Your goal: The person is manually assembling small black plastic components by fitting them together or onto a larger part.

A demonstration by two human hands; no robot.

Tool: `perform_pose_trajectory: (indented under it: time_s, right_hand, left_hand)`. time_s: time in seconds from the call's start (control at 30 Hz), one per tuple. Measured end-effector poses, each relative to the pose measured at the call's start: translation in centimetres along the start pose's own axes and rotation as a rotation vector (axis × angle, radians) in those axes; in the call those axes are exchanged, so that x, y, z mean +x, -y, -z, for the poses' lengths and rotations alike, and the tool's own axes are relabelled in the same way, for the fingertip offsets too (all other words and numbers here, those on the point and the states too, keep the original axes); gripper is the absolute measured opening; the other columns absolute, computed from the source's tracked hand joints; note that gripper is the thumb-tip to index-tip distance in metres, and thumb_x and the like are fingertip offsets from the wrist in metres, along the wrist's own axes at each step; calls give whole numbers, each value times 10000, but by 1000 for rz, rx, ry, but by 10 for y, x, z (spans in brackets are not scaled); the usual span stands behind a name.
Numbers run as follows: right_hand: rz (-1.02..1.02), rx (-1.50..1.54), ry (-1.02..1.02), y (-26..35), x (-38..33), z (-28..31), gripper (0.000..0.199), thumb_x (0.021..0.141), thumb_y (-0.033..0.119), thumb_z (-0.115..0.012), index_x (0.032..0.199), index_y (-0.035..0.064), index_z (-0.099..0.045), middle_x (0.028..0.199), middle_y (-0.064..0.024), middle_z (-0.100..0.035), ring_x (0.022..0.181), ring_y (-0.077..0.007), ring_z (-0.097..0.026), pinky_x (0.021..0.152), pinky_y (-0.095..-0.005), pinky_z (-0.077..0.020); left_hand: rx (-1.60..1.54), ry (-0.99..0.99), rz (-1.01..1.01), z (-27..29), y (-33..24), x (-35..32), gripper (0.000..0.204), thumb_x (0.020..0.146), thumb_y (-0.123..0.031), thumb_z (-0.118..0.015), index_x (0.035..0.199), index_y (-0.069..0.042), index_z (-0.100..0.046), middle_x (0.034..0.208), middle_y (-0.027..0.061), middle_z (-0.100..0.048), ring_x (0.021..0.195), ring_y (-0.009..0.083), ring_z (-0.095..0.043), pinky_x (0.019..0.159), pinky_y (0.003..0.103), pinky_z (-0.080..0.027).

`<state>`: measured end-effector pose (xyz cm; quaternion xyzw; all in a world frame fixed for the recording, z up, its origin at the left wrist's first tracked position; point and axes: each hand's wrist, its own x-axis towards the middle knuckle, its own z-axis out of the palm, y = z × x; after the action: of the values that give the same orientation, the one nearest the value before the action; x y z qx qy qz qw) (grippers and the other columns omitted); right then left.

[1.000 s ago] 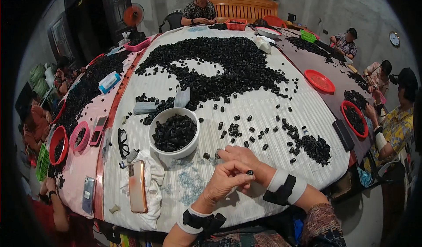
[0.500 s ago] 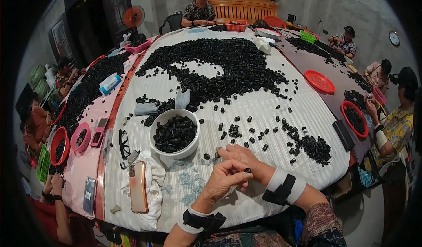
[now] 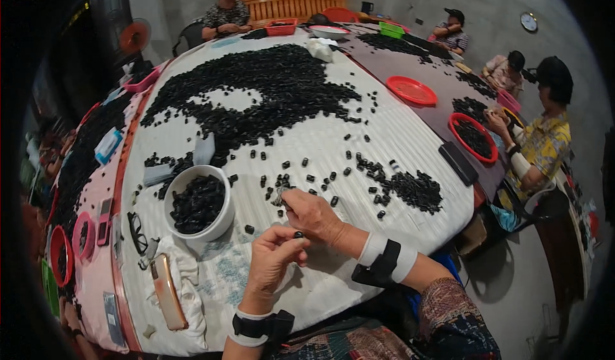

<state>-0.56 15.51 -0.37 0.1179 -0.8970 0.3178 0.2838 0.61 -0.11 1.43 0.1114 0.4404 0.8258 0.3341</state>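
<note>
Between the thumb and forefinger of my left hand [image 3: 272, 261] is a small black cylinder [image 3: 298, 235]. My right hand [image 3: 315, 218] is a little farther out, its fingers closed on a crumpled grey scrap of cloth [image 3: 279, 196] at the edge of some loose black cylinders [image 3: 311, 178]. A white bowl [image 3: 224, 216] full of such black pieces stands left of my hands. Beyond it spreads a large heap of black cylinders [image 3: 282, 72]. To the right lies a smaller pile [image 3: 415, 192]. Wide white bands with black straps wrap both my wrists.
Left of the bowl are eyeglasses [image 3: 136, 233], a phone [image 3: 168, 291] and a white cloth [image 3: 192, 321]. Grey folded cloths [image 3: 158, 174] lie behind the bowl. A red tray [image 3: 411, 91] and a black case [image 3: 458, 163] are to the right. Several people sit around the table.
The view has turned to the right. My right hand has moved outward with the grey cloth, toward the loose cylinders. My left hand keeps its pinch on the black cylinder.
</note>
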Motion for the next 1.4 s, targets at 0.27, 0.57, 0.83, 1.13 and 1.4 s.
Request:
perform_pose_trajectory:
  time_s: [0.27, 0.57, 0.83, 1.13, 1.4]
  right_hand:
    - [-250, 466, -85, 34, -4, 44, 181, 760, -8, -536, 929, -4, -471, 746, -115, -535, 641, -178, -570, 587, -301, -464]
    - [-346, 591, -178, 41, -27, 61, 253, 775, -39, -620, 1015, -15, -543, 862, -62, -637, 794, -92, -608, 721, -238, -498]
    - [-282, 556, -192, 42, -36, 49, 261, 767, -37, -638, 1015, -4, -563, 867, -69, -647, 810, -121, -631, 732, -247, -506]
    - [-203, 400, -161, 39, -36, 46, 242, 759, -34, -644, 993, 14, -604, 836, -110, -640, 741, -168, -638, 661, -263, -498]
    - [-50, 131, -152, 36, -39, 45, 227, 679, -77, -633, 879, 12, -575, 737, -125, -541, 629, -288, -566, 553, -339, -466]
  left_hand:
    - [61, -91, -3, 0, 0, -3, 135, 797, -27, -662, 906, 4, -589, 780, 109, -655, 606, 132, -624, 525, 248, -526]
    - [118, -80, -36, -3, 6, 3, 159, 793, -20, -677, 928, 14, -599, 763, 81, -639, 656, 120, -629, 555, 228, -517]
    - [130, -72, -56, -3, 8, 1, 143, 805, -32, -674, 926, 5, -606, 765, 62, -639, 664, 100, -623, 560, 212, -510]
    - [200, -84, -54, -6, 7, 3, 137, 819, -50, -661, 935, 12, -622, 789, 52, -645, 653, 79, -606, 553, 196, -491]
    - [203, -108, -39, -2, 17, 3, 154, 834, -75, -645, 950, 23, -623, 784, 57, -641, 653, 84, -595, 573, 199, -487]
